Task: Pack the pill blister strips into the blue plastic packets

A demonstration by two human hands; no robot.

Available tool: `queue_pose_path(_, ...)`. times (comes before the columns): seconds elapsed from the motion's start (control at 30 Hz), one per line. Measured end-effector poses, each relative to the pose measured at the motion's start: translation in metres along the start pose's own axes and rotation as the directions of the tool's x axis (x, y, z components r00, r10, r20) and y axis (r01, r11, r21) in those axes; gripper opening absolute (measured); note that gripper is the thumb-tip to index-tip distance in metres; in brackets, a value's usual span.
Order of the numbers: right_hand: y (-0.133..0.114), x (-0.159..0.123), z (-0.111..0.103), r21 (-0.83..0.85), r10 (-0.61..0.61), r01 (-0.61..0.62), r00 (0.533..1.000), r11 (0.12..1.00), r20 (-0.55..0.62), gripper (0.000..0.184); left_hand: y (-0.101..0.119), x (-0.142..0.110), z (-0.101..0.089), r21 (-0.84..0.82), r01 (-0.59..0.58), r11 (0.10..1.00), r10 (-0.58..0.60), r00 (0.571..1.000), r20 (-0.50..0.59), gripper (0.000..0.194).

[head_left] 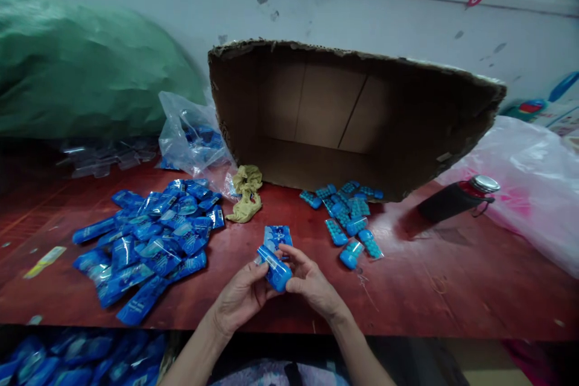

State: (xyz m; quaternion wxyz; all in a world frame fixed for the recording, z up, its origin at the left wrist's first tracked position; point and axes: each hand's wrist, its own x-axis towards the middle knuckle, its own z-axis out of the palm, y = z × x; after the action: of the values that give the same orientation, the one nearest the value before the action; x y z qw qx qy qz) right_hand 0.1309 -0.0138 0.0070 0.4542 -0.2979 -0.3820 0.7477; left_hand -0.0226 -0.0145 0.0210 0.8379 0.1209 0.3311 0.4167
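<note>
In front of me, near the table's front edge, a small blue packet [277, 272] with a rounded end is held tilted between both hands. My left hand [246, 292] is closed round its left side, thumb on top. At its right side are the thumb and bent fingers of my right hand [312, 280], closed against it. Just beyond lies a flat blue printed card [277, 234], partly covered by the packet and my fingers. To the left is a heap of shiny blue packets [154, 241]. Several blue pieces with bubbled clear wrapping [346, 211] lie to the right.
A large cardboard box [335, 160] opens towards me at the back. A dark flask [452, 200] stands right, beside clear plastic [525, 169]. A crumpled yellowish cloth [246, 193], a plastic bag [194, 139] and a green sack [90, 72] are left of the box.
</note>
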Motion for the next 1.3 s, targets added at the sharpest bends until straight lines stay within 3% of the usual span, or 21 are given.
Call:
queue_pose_path(0.23, 0.007, -0.004, 0.000, -0.027, -0.015, 0.014, 1.000, 1.000, -0.024, 0.057, -0.011, -0.001, 0.002, 0.013, -0.002, 1.000, 0.003, 0.991, -0.137, 0.017)
queue_pose_path(0.5, 0.011, -0.008, 0.004, -0.138, -0.018, 0.016, 1.000, 0.990, -0.012, 0.050, -0.023, -0.003, 0.012, 0.025, -0.045, 0.999, 0.050, 0.932, -0.360, 0.020)
queue_pose_path(0.6, 0.014, -0.009, 0.003, -0.148, -0.010, 0.004, 0.999, 0.989, -0.043, 0.047, -0.023, -0.005, 0.016, 0.042, -0.042, 0.998, 0.055, 0.927, -0.370, 0.019)
queue_pose_path(0.8, 0.016, -0.005, 0.003, -0.132, 0.016, -0.022, 0.999, 0.991, -0.044, 0.049, -0.026, -0.007, 0.015, 0.017, -0.061, 0.998, 0.063, 0.962, -0.264, 0.019)
queue_pose_path(0.87, 0.013, -0.005, 0.002, -0.155, 0.028, -0.031, 0.999, 0.987, -0.024, 0.051, -0.019, -0.007, 0.013, 0.009, -0.069, 0.998, 0.069, 0.960, -0.271, 0.017)
queue_pose_path(0.93, 0.009, -0.005, 0.000, -0.247, 0.027, -0.037, 0.999, 0.968, -0.044, 0.047, 0.001, -0.011, 0.010, -0.015, -0.157, 0.987, 0.143, 0.928, -0.344, 0.014)
queue_pose_path(1.0, 0.002, -0.003, -0.003, -0.389, -0.007, -0.042, 0.992, 0.920, -0.125, 0.039, 0.031, -0.017, 0.006, -0.044, -0.348, 0.937, 0.296, 0.852, -0.432, 0.020)
queue_pose_path(1.1, -0.008, 0.008, -0.008, -0.596, -0.146, -0.016, 0.964, 0.803, -0.222, 0.027, 0.078, -0.028, -0.001, -0.088, -0.547, 0.832, 0.474, 0.784, -0.401, 0.060)
queue_pose_path(1.2, -0.015, 0.036, -0.006, -0.799, -0.302, 0.050, 0.938, 0.599, -0.168, 0.027, 0.093, -0.032, -0.005, -0.024, -0.542, 0.840, 0.480, 0.764, -0.432, 0.053)
queue_pose_path(1.3, -0.017, 0.080, 0.004, -0.962, -0.310, 0.022, 0.948, 0.273, -0.066, 0.046, 0.078, -0.020, -0.008, 0.200, -0.440, 0.875, 0.481, 0.749, -0.456, 0.026)
